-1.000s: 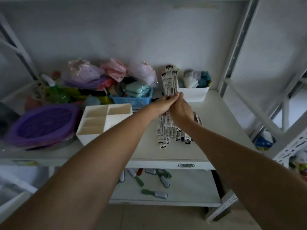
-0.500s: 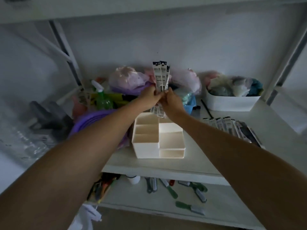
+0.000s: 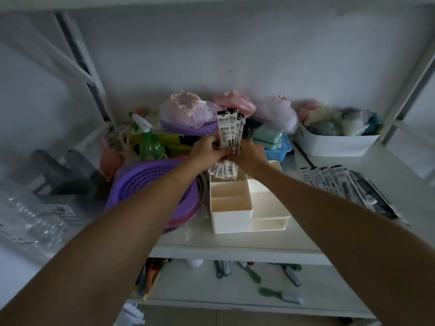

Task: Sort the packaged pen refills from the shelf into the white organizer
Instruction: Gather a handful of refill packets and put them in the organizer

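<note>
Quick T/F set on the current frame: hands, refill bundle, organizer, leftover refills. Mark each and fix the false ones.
1. Both hands hold the refill bundle: left hand, right hand. True.
2. The bundle lies flat on the shelf. False: it is held upright over the white organizer's back compartment.
3. More packaged refills lie on the shelf right of the organizer. True.
4. The organizer's front compartments are full of refills. False: they look empty.
</note>
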Motion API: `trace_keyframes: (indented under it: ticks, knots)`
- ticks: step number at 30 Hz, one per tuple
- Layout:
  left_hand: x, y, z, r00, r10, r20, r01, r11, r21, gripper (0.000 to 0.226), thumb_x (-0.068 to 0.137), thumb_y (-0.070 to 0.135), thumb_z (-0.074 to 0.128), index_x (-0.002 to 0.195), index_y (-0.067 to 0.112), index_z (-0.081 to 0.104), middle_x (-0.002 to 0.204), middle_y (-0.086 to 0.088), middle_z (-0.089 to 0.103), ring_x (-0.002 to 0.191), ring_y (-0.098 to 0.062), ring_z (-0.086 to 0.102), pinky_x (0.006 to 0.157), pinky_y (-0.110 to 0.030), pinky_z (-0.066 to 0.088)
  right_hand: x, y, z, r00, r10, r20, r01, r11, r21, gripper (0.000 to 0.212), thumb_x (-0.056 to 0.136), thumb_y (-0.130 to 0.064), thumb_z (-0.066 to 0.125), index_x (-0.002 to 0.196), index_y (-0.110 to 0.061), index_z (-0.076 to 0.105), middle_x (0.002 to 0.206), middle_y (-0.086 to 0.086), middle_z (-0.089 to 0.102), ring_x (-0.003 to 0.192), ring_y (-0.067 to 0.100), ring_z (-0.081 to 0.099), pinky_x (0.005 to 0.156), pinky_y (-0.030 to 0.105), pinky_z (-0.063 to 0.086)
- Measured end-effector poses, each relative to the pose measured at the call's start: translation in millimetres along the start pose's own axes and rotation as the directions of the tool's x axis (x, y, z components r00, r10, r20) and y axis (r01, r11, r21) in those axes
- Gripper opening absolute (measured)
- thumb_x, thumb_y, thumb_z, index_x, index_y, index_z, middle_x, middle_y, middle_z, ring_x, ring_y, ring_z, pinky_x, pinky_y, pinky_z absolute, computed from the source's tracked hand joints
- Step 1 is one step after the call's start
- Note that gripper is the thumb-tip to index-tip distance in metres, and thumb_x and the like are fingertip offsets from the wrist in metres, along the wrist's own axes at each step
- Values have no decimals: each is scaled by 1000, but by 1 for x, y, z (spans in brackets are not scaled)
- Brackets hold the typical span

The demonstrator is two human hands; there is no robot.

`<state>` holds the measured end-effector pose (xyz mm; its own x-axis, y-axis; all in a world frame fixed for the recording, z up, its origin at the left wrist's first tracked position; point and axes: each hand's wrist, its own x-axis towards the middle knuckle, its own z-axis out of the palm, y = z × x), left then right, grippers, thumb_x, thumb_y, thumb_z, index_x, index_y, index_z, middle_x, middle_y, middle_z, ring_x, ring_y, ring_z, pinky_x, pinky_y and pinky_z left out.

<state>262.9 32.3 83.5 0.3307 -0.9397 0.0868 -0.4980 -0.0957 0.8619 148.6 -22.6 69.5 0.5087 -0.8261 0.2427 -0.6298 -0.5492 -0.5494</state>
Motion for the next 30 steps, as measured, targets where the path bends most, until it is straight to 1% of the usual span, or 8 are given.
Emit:
trace_keyframes:
  ticks: [3,6,12,16,18,20,24,30]
  knots:
    - [-1,3,4,1000,-15,23,15,999,-33,39,79,23,69,109,0,59,107,-23,69,80,-31,70,80,-44,59,-1,6,-4,1000,0,4,0,1000,-13,31,77,-41,63,92,-14,63,94,10,70,92,28,62,92,41,45]
    - [-3,3,11,994,-55,94,61,996,-69,39,79,19,69,111,0,57,112,-23,66,71,-24,67,70,-34,59,-4,15,-4,1000,12,8,-12,996,-93,33,76,-44,64,95,-17,63,100,11,68,100,29,57,92,38,39]
    - [-3,-7,14,998,-50,46,45,992,118,41,71,23,76,106,5,62,109,-20,68,102,-33,63,93,-45,51,-17,19,19,998,-28,47,38,975,-217,40,74,-47,64,101,-19,60,124,8,57,125,28,34,98,42,26]
    - [-5,-7,13,999,-50,-21,53,989,135,75,66,31,79,129,16,41,118,-6,59,107,-24,57,86,-36,51,-20,19,18,997,-30,66,42,983,-180,77,77,-47,61,140,-22,24,150,4,30,141,29,15,113,49,12]
    - [-7,-6,13,1000,4,-19,-1,990,141,86,68,30,78,137,27,28,120,-5,54,109,-24,54,82,-33,50,-19,17,14,998,-58,25,61,993,-106,85,78,-37,64,143,-26,11,152,4,28,141,28,18,113,50,14]
    - [-9,-8,17,998,56,13,-58,966,252,68,78,26,69,137,25,33,130,-11,53,113,-28,53,82,-30,44,-21,15,13,996,-87,9,88,991,-96,74,80,-29,63,141,-27,20,143,11,42,132,31,35,108,46,26]
    - [-13,-13,28,989,111,-94,-69,926,370,37,86,15,58,123,9,54,120,-18,63,106,-30,59,82,-31,45,-25,16,19,999,-18,-46,14,996,-86,50,83,-29,59,129,-22,38,113,16,63,106,37,52,88,40,41]
    - [-15,-12,20,966,251,58,-239,790,564,53,83,2,59,132,14,43,127,-16,55,112,-29,53,90,-37,46,-32,30,17,992,-120,45,127,969,-211,62,85,-36,55,138,-19,27,133,14,51,125,31,41,106,45,27]
